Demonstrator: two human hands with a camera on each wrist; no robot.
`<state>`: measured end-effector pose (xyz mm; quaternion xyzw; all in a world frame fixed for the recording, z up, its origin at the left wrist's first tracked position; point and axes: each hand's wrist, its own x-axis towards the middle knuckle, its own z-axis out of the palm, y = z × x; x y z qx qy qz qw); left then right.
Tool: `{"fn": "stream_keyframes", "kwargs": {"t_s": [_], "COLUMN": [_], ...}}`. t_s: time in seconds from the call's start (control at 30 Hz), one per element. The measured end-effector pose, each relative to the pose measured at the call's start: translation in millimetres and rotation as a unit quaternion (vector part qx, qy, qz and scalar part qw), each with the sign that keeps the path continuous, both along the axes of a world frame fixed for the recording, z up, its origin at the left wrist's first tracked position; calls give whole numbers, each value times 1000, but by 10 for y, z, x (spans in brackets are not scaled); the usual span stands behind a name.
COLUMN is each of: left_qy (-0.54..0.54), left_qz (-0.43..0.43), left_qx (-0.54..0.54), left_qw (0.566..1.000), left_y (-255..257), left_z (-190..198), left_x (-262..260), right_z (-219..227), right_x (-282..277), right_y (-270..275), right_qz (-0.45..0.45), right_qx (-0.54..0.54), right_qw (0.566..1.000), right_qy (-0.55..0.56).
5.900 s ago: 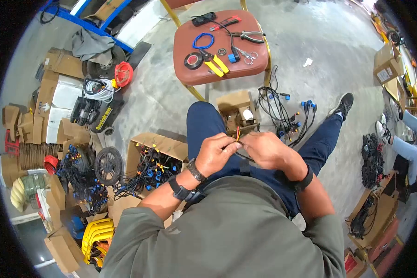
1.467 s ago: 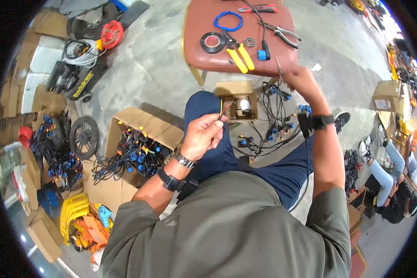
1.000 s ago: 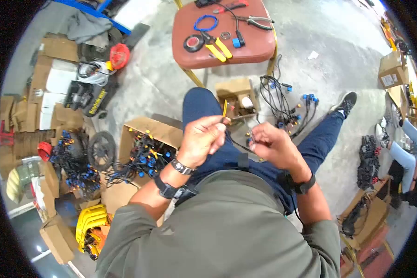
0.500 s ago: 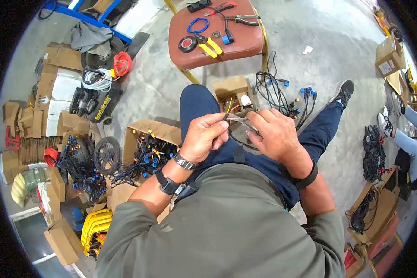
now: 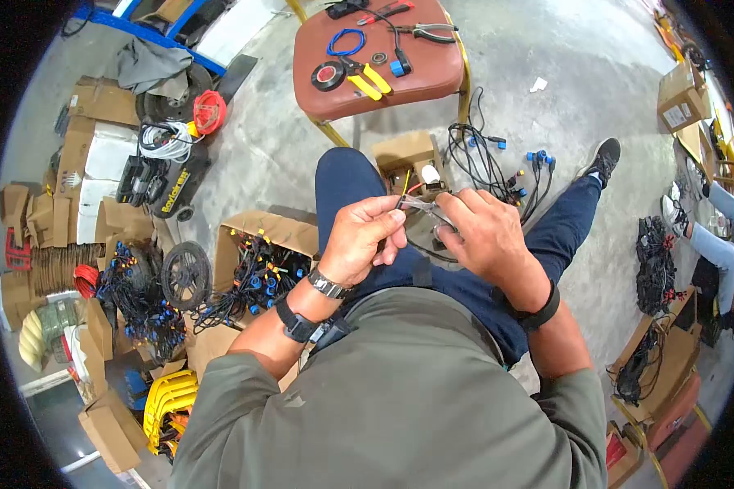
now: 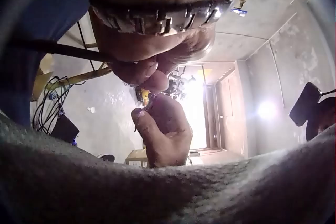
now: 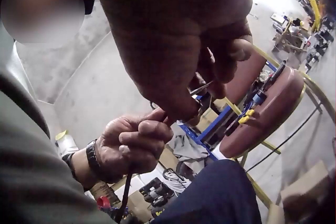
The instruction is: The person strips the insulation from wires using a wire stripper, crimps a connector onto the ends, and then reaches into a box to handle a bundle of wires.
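In the head view my left hand (image 5: 357, 238) pinches the end of a black cable, from which a yellow wire (image 5: 406, 181) and a red wire stick up. My right hand (image 5: 489, 235) grips small silver scissors (image 5: 421, 205), their blades right at the wires beside the left fingertips. The right wrist view shows both hands close together, the black cable (image 7: 126, 195) hanging below the left hand (image 7: 134, 142). From the left wrist the same cable (image 6: 58, 49) runs off to the left; fingers hide most of the scissors there.
Ahead stands a brown padded chair (image 5: 424, 69) bearing yellow-handled wire strippers (image 5: 369, 83), a tape roll (image 5: 328, 76), pliers (image 5: 429, 33) and a blue wire coil (image 5: 346, 42). Below it are a small cardboard box (image 5: 401, 148) and loose cables (image 5: 473, 151). A connector-filled box (image 5: 289, 232) stands left.
My right hand reached to the chair, took the scissors and brought them back to the wires at my left hand. Over the last half second the blades moved slightly closer to the left fingertips.
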<state>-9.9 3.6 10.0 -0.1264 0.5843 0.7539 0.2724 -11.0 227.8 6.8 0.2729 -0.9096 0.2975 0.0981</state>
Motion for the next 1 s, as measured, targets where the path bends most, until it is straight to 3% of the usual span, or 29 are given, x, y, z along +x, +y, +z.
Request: {"fn": "stream_keyframes", "kwargs": {"t_s": [0.37, 0.6, 0.77, 1.0], "left_qy": [24, 42, 48, 41], "left_qz": [5, -10, -7, -11], "left_qx": [-31, -119, -100, -114], "left_qw": [999, 992, 994, 993], "left_y": [14, 51, 53, 11], "left_z": [-58, 11, -6, -88], "left_x": [-11, -1, -14, 25], "right_z": [-13, 28, -3, -162], "right_x": [-35, -7, -25, -46], "right_y": [-25, -37, -18, 0], "right_qz": [-1, 5, 15, 60], "right_qx": [48, 30, 36, -61], "right_qw": [999, 999, 999, 993], "right_qy": [6, -22, -21, -78]}}
